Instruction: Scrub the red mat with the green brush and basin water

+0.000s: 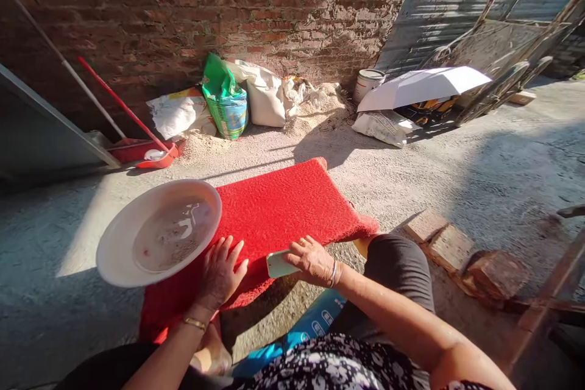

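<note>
The basin [119, 247] already holds water [167, 234] — beside it, the left hand [222, 271] has fingers spread; farther right, the right hand [315, 262] grips a pale-green slab [278, 264] (not yet put down).

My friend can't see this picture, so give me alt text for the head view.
A person's right hand holds a flat pale green object at the near edge of a red cloth; the left hand lies open on the cloth beside a white basin of liquid. Sacks sit by a brick wall.

Left hand [223, 269] lies palm-down, right hand [312, 261] curls.
</note>
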The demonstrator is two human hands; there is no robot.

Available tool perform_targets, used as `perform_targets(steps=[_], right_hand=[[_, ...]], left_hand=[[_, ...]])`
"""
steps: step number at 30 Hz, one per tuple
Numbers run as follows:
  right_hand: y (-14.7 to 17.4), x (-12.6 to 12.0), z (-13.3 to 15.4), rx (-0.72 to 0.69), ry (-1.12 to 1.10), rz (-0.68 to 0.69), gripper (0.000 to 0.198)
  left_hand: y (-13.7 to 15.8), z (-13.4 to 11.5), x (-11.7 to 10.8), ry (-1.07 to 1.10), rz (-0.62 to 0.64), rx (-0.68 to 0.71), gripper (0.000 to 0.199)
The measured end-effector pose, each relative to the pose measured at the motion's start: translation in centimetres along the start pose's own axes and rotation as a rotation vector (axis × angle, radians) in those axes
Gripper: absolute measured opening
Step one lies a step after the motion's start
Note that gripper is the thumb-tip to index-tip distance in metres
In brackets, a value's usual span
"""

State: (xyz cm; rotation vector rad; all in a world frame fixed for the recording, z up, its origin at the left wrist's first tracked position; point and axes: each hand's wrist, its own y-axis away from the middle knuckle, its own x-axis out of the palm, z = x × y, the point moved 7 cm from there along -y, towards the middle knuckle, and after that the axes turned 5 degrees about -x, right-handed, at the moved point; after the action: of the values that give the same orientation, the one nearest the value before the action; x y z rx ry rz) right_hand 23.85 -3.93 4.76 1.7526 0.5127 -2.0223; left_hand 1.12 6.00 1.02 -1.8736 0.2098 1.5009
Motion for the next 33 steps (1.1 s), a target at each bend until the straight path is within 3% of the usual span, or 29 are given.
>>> perform_targets(steps=[3, 8, 11, 13, 16, 21, 24, 26, 28, 33], right_hand=[[3.8, -0.3, -3.7, 0.005, 0.097, 0.025, 0.040], [13.8, -2.0, -11.4, 0.174, 0.273, 0.026, 0.039], [16.6, -3.5, -12.7, 0.304, 0.311, -0.060, 0.039], [15.8, -4.1, -11.6, 0.390, 0.250, -0.143, 0.034], [10.2, -3.7, -7.6, 0.468, 0.073, -0.196, 0.031], [-3.1, -1.8, 0.2, 0.388, -0.115, -0.089, 0.042], [-6.9, -1.0, 1.7, 0.375, -0.158, 0.007, 0.048], [-6.5, -0.8, 0.8, 0.394, -0.165, 0.040, 0.049], [-4.1, -1.3, -1.7, 0.466, -0.142, 0.032, 0.045], [6.5, -3.8, -10.7, 0.882, -0.009, -0.022, 0.034]], left_hand=[[-0.1, -0.1, 0.0, 0.005, 0.014, -0.002, 0.042], [-0.3, -0.5, -0.2, 0.008, 0.031, -0.012, 0.043], [-0.2, -0.7, -0.1, -0.017, 0.011, -0.004, 0.042], [-0.1, -0.7, 0.1, -0.025, -0.011, 0.004, 0.042], [0.0, -0.4, 0.2, -0.008, -0.035, 0.017, 0.039], [0.1, 1.2, -0.3, 0.081, -0.019, -0.023, 0.031], [0.3, 1.8, -1.0, 0.082, 0.008, -0.041, 0.035], [0.6, 1.8, -1.4, 0.061, 0.030, -0.063, 0.036], [0.8, 1.5, -1.8, 0.025, 0.054, -0.080, 0.036], [1.6, 0.3, -2.7, -0.045, 0.130, -0.038, 0.038]])
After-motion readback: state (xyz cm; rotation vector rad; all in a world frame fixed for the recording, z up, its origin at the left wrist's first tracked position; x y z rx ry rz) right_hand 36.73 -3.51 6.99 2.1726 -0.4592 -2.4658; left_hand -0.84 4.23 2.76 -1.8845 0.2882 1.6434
